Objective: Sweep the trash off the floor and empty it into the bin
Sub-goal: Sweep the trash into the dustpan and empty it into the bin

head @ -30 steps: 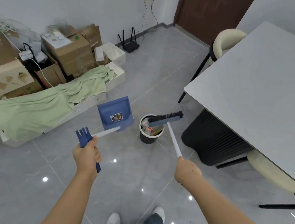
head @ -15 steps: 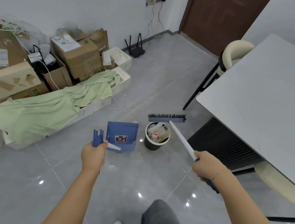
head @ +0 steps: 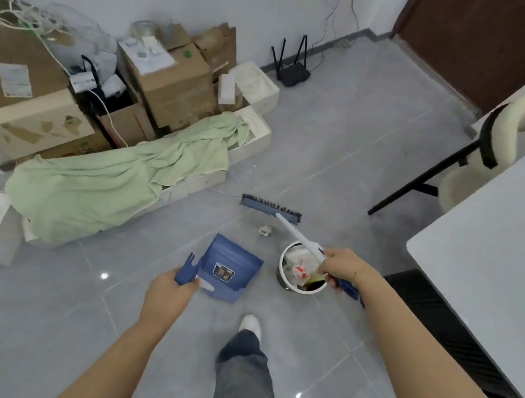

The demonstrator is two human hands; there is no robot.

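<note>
Crumpled scrap of trash (head: 264, 230) on the grey tile floor (head: 346, 164), just above frame centre, between the broom (head: 271, 208) head beyond it and the bin (head: 300, 272) nearer the camera. Broom head down on or just over the tiles, bristles facing away; white handle slanting down-right across the bin's rim into the right hand (head: 341, 268), fingers wrapped tight round the blue grip end. Bin small and round, white-rimmed, already holding wrappers. Dustpan (head: 231, 268) left of the bin, blue, mouth toward the scrap; whether resting on the floor or held slightly off it, cannot tell. Left hand (head: 169, 291) closed round the dustpan's handle at lower centre, blue comb end sticking up past the fist.

Glossy tiles, pale grout lines, ceiling-light glints along the bottom of the frame. One trouser leg and white shoe at bottom centre, toe pointing at the bin.

Left side crowded: cardboard boxes (head: 170, 79), tangled cables, white foam pieces, a green cloth (head: 111, 180) draped over a low crate, its edge near the dustpan. Router (head: 292, 72) against the white wall at upper centre; brown door (head: 482, 37) upper right. Table (head: 505, 256) edge running down the right, cream chair (head: 508, 135) behind it, dark ribbed base beneath, close to the bin. Open floor in a diagonal lane from the bin toward the door.
</note>
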